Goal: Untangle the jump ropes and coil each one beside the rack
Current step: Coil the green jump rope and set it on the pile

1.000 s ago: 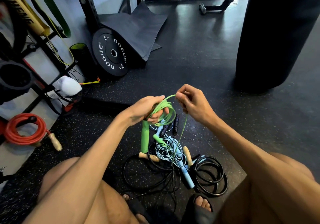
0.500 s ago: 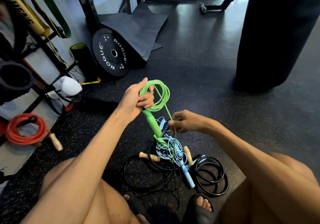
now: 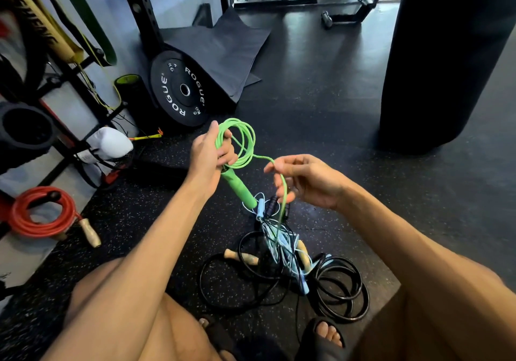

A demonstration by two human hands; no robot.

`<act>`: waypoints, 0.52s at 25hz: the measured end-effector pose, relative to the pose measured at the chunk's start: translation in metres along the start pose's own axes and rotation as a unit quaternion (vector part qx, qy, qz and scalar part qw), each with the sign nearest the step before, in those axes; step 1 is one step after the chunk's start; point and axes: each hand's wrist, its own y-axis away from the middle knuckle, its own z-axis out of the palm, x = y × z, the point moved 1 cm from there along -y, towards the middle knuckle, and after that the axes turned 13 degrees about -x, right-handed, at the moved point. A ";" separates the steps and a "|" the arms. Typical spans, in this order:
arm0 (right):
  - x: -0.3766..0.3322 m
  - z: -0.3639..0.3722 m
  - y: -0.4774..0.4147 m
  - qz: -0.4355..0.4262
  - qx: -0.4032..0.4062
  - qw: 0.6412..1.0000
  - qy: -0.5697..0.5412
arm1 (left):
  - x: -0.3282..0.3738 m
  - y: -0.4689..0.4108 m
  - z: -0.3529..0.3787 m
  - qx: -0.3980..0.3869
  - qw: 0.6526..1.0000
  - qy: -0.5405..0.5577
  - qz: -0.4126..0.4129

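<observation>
Our left hand [image 3: 208, 155] grips one green rope [image 3: 243, 140], with its loops and one green handle [image 3: 240, 190] clamped in curled fingers. Our right hand [image 3: 310, 181] hooks the rope's loose strand in loosely curled fingers. Below, on the floor [image 3: 321, 109], lies one tangle: one pale blue rope [image 3: 279, 243], black cord [image 3: 340, 290] and two wooden handles [image 3: 241, 257]. One red rope [image 3: 42, 212] sits coiled beside the rack [image 3: 69, 72].

Two hands, left hand [image 3: 208, 159] and right hand [image 3: 307, 181], hold one green jump rope [image 3: 240, 144]. Below the grip: one light-blue rope [image 3: 260, 208], two wooden handles [image 3: 241, 257], black cords [image 3: 340, 290] too tangled to count. Left of it: one red coiled rope [image 3: 42, 212], one Rogue plate [image 3: 181, 89].
</observation>
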 end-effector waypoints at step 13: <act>0.017 -0.012 0.006 0.133 0.123 0.925 0.333 | 0.007 -0.005 -0.011 0.063 0.991 0.109 0.048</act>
